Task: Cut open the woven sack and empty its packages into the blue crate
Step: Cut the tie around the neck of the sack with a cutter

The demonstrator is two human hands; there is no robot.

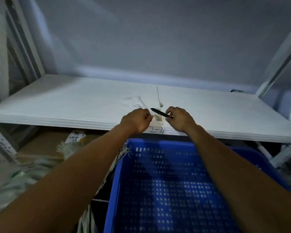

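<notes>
Beyond the blue crate (pixel 158 143), over the white shelf (pixel 57 106): our right hand (pixel 179 119) grips a slim black cutter (pixel 160 113); left hand (pixel 136 121) curled, contents unclear. Woven sack (pixel 27 174) lies left of crate.

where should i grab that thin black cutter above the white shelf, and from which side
Take the black cutter by its back end, coming from the right, as the right hand does now. It is slim, with its pointed tip aimed left toward the left hand, so a pinch on the right end likely keeps fingers off the tip.
</notes>
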